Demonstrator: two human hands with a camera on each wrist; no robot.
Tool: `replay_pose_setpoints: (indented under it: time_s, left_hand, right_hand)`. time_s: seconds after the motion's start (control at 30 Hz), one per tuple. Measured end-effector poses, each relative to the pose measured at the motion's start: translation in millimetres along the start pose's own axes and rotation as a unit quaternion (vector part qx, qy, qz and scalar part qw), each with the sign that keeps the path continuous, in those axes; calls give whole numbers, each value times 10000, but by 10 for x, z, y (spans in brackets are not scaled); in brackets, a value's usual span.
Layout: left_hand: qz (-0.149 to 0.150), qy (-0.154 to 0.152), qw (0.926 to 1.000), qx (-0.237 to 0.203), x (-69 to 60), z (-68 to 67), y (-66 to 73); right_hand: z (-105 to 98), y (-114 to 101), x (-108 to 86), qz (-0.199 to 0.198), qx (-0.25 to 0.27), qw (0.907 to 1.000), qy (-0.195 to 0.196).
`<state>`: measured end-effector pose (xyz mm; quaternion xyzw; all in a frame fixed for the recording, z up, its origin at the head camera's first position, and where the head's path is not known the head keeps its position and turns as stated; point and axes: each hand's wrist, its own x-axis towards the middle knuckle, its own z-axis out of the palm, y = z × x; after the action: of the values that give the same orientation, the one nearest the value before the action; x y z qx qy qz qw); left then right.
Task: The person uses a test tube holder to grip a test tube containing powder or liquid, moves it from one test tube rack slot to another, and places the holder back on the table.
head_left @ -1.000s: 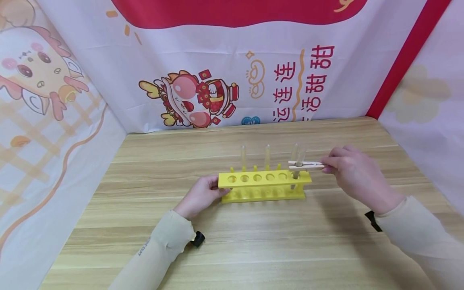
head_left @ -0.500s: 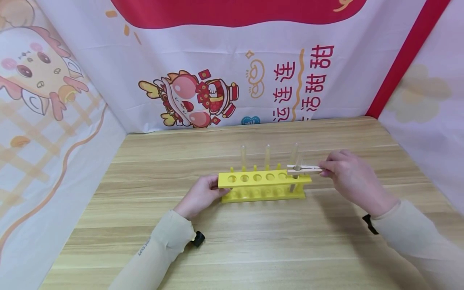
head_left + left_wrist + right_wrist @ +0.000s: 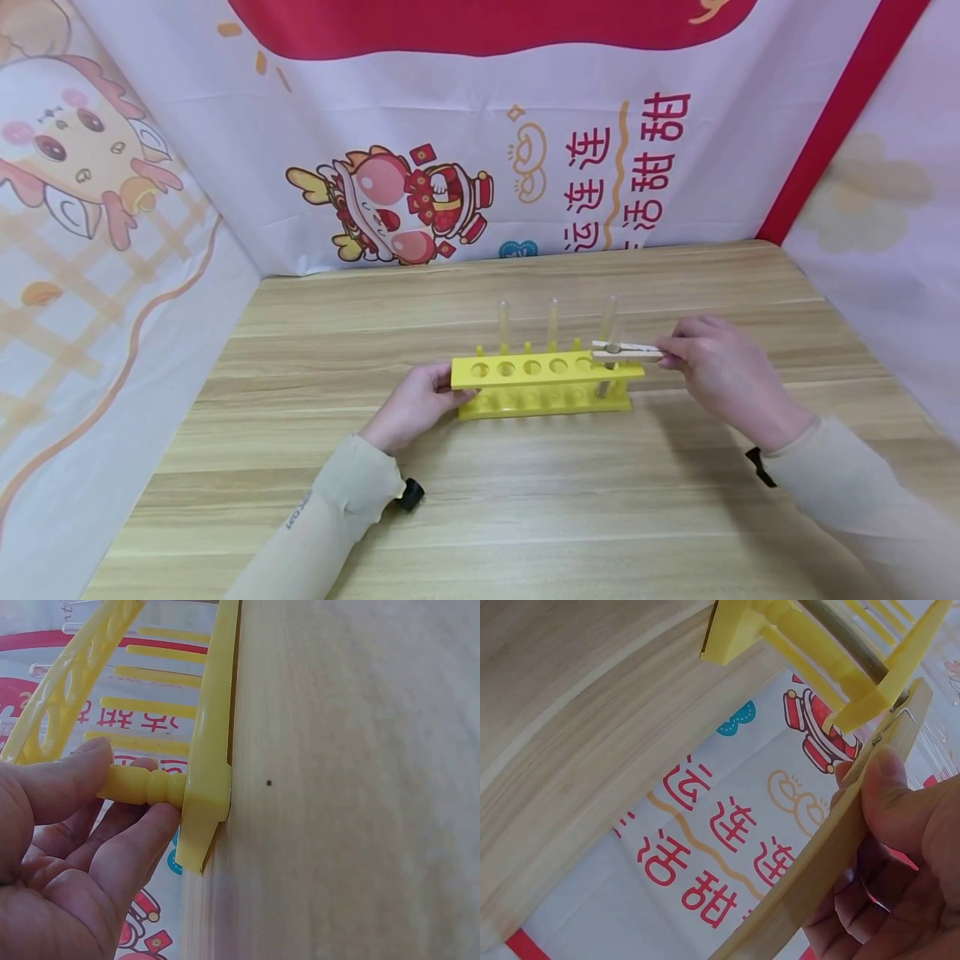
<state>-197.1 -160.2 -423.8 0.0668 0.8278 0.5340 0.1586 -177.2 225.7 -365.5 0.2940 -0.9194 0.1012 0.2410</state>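
Note:
A yellow test tube rack [image 3: 540, 382] stands on the table. My left hand [image 3: 411, 407] grips its left end, thumb and fingers around the end post [image 3: 142, 785] in the left wrist view. At the right, my right hand [image 3: 731, 379] pinches a wooden test tube clamp [image 3: 633, 352]. The clamp's jaws lie around a glass test tube [image 3: 604, 387], which passes through the rack's rightmost hole and has something dark in its lower part. In the right wrist view the wooden clamp [image 3: 829, 844] sits close against the rack's top plate.
Behind the rack's top plate, clear tubes [image 3: 503, 321] stand upside down on pegs, one of them [image 3: 553, 321] near the middle. The other holes in the top plate show no tube. Printed cloth [image 3: 450, 100] hangs along the table's back and sides.
My right hand has lowered the clamp and moved slightly left, bringing the test tube deeper into the rack. The left hand and rack have stayed in place.

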Motion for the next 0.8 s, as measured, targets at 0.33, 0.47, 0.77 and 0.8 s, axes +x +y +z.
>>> replay_pose_setpoints:
  time_s: [0.33, 0.47, 0.77, 0.8]
  left_hand:
    - [-7, -1, 10000, 33, 3, -2, 2]
    - [-35, -23, 10000, 13, 12, -7, -5]
    - [-37, -62, 10000, -23, 3, -12, -7]
    - [-33, -56, 10000, -13, 1, -12, -6]
  right_hand:
    - [19, 3, -23, -15, -112, 9999, 49]
    - [14, -2, -24, 6, -147, 9998, 100]
    - [-49, -11, 15, -52, -98, 9995, 298]
    - [-60, -13, 21, -55, -103, 9995, 295]
